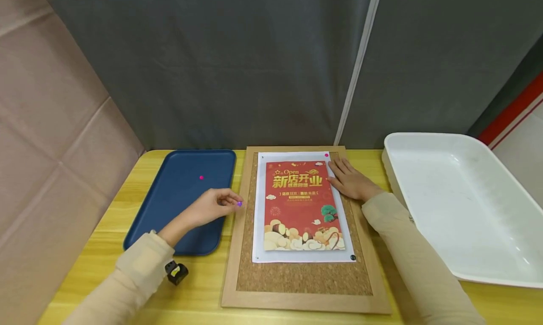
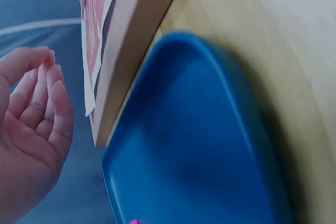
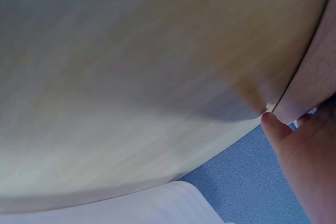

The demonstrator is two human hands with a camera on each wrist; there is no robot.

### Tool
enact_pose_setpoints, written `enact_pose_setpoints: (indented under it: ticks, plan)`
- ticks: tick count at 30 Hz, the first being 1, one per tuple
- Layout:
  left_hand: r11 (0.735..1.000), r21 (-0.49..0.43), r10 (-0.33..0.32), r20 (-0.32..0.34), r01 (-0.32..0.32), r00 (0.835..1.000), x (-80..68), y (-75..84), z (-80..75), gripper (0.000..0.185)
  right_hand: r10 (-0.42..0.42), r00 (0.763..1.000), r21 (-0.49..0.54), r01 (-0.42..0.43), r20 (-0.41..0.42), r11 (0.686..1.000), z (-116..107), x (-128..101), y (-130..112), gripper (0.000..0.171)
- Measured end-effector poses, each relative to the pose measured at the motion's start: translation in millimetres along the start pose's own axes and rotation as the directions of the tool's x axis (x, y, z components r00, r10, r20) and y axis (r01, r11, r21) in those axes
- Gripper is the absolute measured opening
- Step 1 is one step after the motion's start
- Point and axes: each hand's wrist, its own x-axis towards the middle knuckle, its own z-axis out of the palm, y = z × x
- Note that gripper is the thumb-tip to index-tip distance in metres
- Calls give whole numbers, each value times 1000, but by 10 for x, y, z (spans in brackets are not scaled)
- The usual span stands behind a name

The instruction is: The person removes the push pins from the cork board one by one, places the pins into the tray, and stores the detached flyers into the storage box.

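My left hand [image 1: 214, 206] pinches a small purple pushpin [image 1: 239, 203] between thumb and fingertips, over the gap between the blue tray and the corkboard's left frame. In the left wrist view the same hand [image 2: 37, 114] shows thumb and index meeting, the pin hidden. A white sheet with a red poster [image 1: 297, 207] lies on the wood-framed corkboard [image 1: 297, 280]. A pink pin [image 1: 326, 155] sits at the sheet's top right corner, a black pin [image 1: 353, 257] at its bottom right. Fingers spread, my right hand [image 1: 349, 179] rests on the board's right side, fingertips at the sheet's edge.
Left of the board lies the blue tray [image 1: 178, 198], with a pink pin [image 1: 201, 177] in it. A small black object [image 1: 176, 272] appears by the left cuff. To the right stands a large white tub [image 1: 458, 198]. A grey curtain [image 1: 237, 70] hangs behind the wooden table [image 1: 195, 292].
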Motion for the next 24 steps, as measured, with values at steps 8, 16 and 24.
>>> enact_pose_setpoints:
  ticks: [8, 16, 24]
  plan:
    - [996, 27, -81, -127, 86, 988, 49, -163, -148, 28, 12, 1000, -12, -12, 4, 1000, -13, 14, -14, 71]
    - [987, 29, -149, -215, 159, 965, 71, -294, -257, 29, 9, 1000, -2, -9, 2, 1000, -15, 7, -20, 71]
    - [972, 43, -210, -269, 230, 940, 60, -397, -336, 28, -6, 1000, -7, 6, -4, 1000, 0, -2, -8, 68]
